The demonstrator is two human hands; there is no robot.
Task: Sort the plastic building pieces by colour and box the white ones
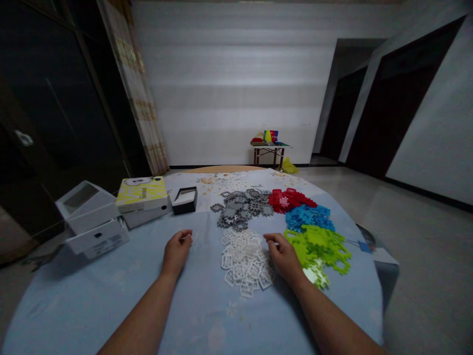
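Observation:
My left hand (178, 252) rests on the blue tablecloth with its fingers curled in, and nothing shows in it. My right hand (283, 254) is also loosely curled, at the right edge of a pile of white square plastic pieces (244, 261); I see nothing held in it. Just beyond and right of that hand lie lime green plastic pieces (318, 244), a few of them paler. Behind these are blue pieces (308, 217), then red pieces (290, 199). A heap of grey gear-shaped pieces (244, 204) lies beyond the white pile.
On the left of the round table (207, 315) stand white boxes (86, 209), a yellow and white box (142, 195) and a small open black box (185, 206). A stool or chair (386, 268) is beside the right edge. Farther back, a small folding table (270, 146) stands against the wall.

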